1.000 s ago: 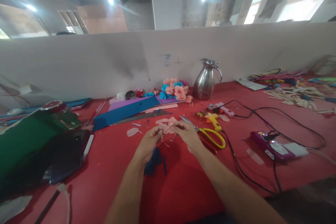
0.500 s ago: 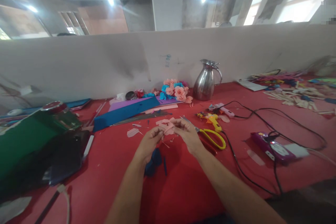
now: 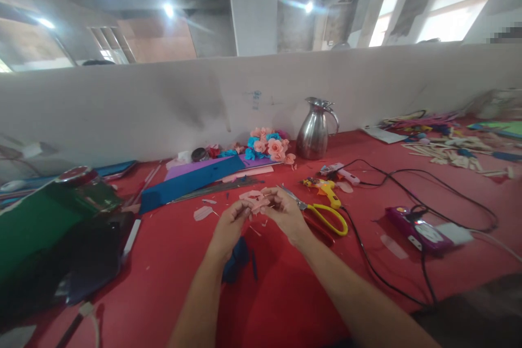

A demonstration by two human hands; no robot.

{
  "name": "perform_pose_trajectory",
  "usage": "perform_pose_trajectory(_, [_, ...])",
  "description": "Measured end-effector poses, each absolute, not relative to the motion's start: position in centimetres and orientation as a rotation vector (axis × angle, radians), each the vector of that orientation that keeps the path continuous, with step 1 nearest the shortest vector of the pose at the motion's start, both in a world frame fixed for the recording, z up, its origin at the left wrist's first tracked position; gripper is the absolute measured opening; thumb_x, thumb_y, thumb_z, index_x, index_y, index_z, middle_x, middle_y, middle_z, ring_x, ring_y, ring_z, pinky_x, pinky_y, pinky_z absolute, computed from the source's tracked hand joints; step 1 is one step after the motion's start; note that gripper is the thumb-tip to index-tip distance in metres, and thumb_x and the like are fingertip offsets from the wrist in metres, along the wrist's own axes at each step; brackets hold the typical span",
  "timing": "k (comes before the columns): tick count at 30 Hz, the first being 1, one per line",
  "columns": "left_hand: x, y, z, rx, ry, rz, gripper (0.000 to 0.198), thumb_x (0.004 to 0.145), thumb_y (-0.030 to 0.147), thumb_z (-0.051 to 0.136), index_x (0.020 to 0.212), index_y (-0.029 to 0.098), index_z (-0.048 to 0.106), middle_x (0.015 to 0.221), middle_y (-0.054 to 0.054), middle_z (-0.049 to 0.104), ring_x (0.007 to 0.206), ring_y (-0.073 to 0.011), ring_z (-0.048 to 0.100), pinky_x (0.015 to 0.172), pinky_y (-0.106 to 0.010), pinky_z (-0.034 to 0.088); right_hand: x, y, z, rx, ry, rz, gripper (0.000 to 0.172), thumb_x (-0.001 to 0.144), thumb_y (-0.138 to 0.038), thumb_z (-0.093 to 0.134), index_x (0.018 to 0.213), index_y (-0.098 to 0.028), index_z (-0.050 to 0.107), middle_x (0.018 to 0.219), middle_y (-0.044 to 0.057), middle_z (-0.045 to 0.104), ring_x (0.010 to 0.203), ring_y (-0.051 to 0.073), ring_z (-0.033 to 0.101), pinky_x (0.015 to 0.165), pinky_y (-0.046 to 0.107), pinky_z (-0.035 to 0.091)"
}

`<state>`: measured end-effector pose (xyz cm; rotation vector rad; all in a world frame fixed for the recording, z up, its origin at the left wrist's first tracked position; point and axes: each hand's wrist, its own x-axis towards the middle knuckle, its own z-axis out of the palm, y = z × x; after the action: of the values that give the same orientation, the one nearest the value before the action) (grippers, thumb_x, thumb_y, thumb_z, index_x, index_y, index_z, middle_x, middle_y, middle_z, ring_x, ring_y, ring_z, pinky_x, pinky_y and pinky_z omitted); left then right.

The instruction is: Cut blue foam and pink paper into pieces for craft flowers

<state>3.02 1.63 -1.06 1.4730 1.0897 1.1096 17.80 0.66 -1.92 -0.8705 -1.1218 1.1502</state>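
Both my hands meet over the red table [image 3: 285, 288], pinching a small pink paper piece [image 3: 259, 205] between their fingertips. My left hand [image 3: 229, 224] grips its left end and my right hand [image 3: 283, 211] grips its right end. More pink paper scraps [image 3: 249, 194] lie just beyond the hands. Yellow-handled scissors [image 3: 324, 216] rest on the table right beside my right hand. A dark blue paper bit [image 3: 236, 258] lies under my left wrist.
A steel jug [image 3: 314, 130] and a bunch of pink and blue paper flowers [image 3: 267, 144] stand by the white partition. A yellow glue gun [image 3: 326, 187], black cables [image 3: 408, 190] and a purple device [image 3: 416, 225] lie right. Blue and green sheets [image 3: 191, 182] lie left.
The hands stay together on the pink piece, with fingers shifting slightly. The view has tilted a little, so everything sits a bit lower and to the left.
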Motion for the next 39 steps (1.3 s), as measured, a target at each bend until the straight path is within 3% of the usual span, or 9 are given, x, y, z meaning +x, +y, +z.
perform_pose_trajectory(13, [2.9, 1.7, -0.9, 1.455, 1.099, 1.171, 0.012, 0.071, 0.028, 0.059, 0.079, 0.021, 0.064, 0.062, 0.001, 0.055, 0.067, -0.0160, 0.051, 0.070, -0.026, 0.038, 18.2, 1.5, -3.0, -0.922, -1.021, 1.032, 0.022, 0.068, -0.023, 0.060, 0.089, -0.022, 0.058, 0.079, -0.001, 0.063, 0.071, 0.015, 0.058, 0.067, 0.027, 0.045])
perform_pose_trajectory(17, [2.8, 1.9, -1.0, 1.452, 1.097, 1.184, 0.014, 0.072, 0.031, 0.059, 0.079, 0.021, 0.064, 0.063, 0.001, 0.056, 0.066, -0.0157, 0.051, 0.068, -0.026, 0.038, 18.3, 2.2, -4.7, -1.101, -1.123, 1.073, 0.016, 0.065, -0.020, 0.059, 0.080, -0.022, 0.062, 0.071, -0.001, 0.064, 0.066, 0.017, 0.058, 0.067, 0.031, 0.045])
perform_pose_trajectory(23, [2.6, 2.1, -1.5, 1.431, 1.094, 1.159, 0.013, 0.073, 0.028, 0.059, 0.081, 0.020, 0.066, 0.062, 0.001, 0.056, 0.066, -0.0152, 0.051, 0.068, -0.025, 0.038, 18.4, 1.5, -3.4, -1.078, -1.221, 1.016, 0.025, 0.064, -0.018, 0.063, 0.087, -0.026, 0.070, 0.095, 0.001, 0.068, 0.078, 0.017, 0.057, 0.069, 0.029, 0.042])
perform_pose_trajectory(28, [2.7, 1.9, -1.5, 1.423, 1.107, 1.099, 0.011, 0.071, 0.027, 0.060, 0.075, 0.019, 0.067, 0.063, 0.001, 0.058, 0.066, -0.0145, 0.051, 0.068, -0.025, 0.038, 18.2, 1.0, -2.3, -0.949, -1.217, 1.167, 0.009, 0.068, -0.029, 0.066, 0.073, -0.022, 0.071, 0.079, 0.001, 0.071, 0.078, 0.020, 0.061, 0.075, 0.033, 0.043])
perform_pose_trajectory(33, [2.9, 1.8, -1.2, 1.424, 1.117, 1.110, 0.011, 0.070, 0.027, 0.061, 0.072, 0.019, 0.068, 0.061, 0.000, 0.058, 0.064, -0.0144, 0.051, 0.068, -0.025, 0.039, 17.9, 1.0, -2.3, -0.918, -1.165, 1.155, 0.012, 0.069, -0.033, 0.067, 0.071, -0.023, 0.071, 0.073, 0.001, 0.069, 0.073, 0.018, 0.060, 0.074, 0.032, 0.044])
perform_pose_trajectory(39, [2.8, 2.1, -1.5, 1.483, 1.162, 1.177, 0.015, 0.069, 0.023, 0.058, 0.078, 0.018, 0.070, 0.062, 0.000, 0.061, 0.065, -0.0155, 0.055, 0.070, -0.027, 0.042, 17.9, 1.3, -2.6, -0.994, -1.162, 1.060, 0.018, 0.072, -0.035, 0.062, 0.065, -0.019, 0.066, 0.063, -0.001, 0.062, 0.060, 0.013, 0.052, 0.061, 0.026, 0.039])
